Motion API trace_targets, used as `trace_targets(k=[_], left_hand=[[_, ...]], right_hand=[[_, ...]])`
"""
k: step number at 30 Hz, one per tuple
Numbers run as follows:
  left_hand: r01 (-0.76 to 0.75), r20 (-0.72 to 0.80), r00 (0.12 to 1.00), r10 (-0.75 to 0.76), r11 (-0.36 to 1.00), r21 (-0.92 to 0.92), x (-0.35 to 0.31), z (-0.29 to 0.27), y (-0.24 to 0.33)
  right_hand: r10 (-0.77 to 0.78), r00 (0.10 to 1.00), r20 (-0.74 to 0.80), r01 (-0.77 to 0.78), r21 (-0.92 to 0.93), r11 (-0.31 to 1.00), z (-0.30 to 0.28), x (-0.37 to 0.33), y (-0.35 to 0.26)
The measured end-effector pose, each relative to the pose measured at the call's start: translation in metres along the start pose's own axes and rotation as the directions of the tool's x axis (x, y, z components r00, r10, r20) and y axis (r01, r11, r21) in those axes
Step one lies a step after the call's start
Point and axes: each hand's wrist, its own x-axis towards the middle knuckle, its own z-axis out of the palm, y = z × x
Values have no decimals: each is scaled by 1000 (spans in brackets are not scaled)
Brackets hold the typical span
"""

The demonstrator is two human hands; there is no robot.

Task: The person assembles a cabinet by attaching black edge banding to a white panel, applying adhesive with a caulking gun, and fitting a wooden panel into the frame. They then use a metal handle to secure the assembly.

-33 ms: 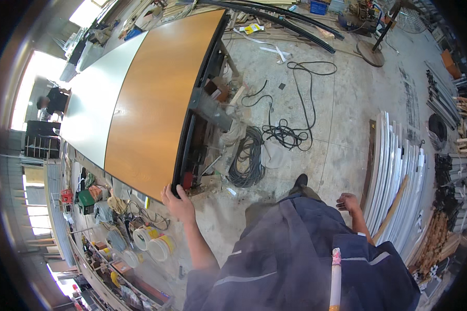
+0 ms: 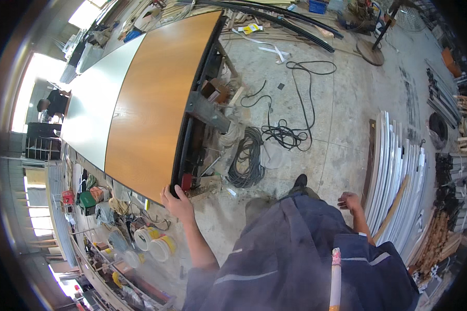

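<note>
A long orange-brown wooden board (image 2: 161,98) lies on a dark metal machine table (image 2: 205,109), stretching away from me. My left hand (image 2: 176,203) grips the near corner of the board, fingers curled over its edge. My right hand (image 2: 351,201) hangs at my side with loosely curled fingers, holding nothing, close to a stack of white profiles (image 2: 399,176). A white cigarette (image 2: 335,277) juts up at the bottom of the view, just in front of my face.
A grey-white panel (image 2: 96,106) lies beside the board on the left. Black cables (image 2: 275,129) coil on the concrete floor. Buckets (image 2: 153,243) and tools crowd the lower left. A fan stand (image 2: 371,49) stands at the far right. A person (image 2: 52,103) stands at the far left.
</note>
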Motion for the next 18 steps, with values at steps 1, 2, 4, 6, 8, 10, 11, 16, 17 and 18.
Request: trace_targets(k=[1,2,4,6,8,10,11,16,17,18], left_hand=[[43,-21,999,-43,998,38,3,7,9],[24,-32,999,-23,999,42,6,15,16],[-15,-72,997,18,999,42,23,37,35],[49,-44,998,-50,999,-17,48,53,64],[107,40,994,-103,989,-104,82,66,96],[91,111,991,-71,979,-183,121,93,130],[58,110,993,-38,981,-185,141,111,149],[0,102,995,18,985,-175,224,197,210],[16,138,990,9,984,-177,245,210,223],[35,178,984,-3,984,-175,263,221,239]], right_hand=[[-2,1000,2,2,29,1000,-16,13,-6],[-5,1000,4,4,49,999,-29,22,-13],[-33,999,-31,36,94,995,-45,33,-34],[-61,996,-64,70,150,986,-49,38,-66],[-56,997,-47,64,207,976,-51,47,-83],[-31,998,-51,43,244,969,-51,57,-93],[-12,998,-59,27,258,966,-51,66,-94],[-92,994,-56,95,58,994,-71,105,-105],[-139,988,-62,136,-51,989,-77,110,-114],[-186,980,-71,173,-158,972,-84,115,-123]])
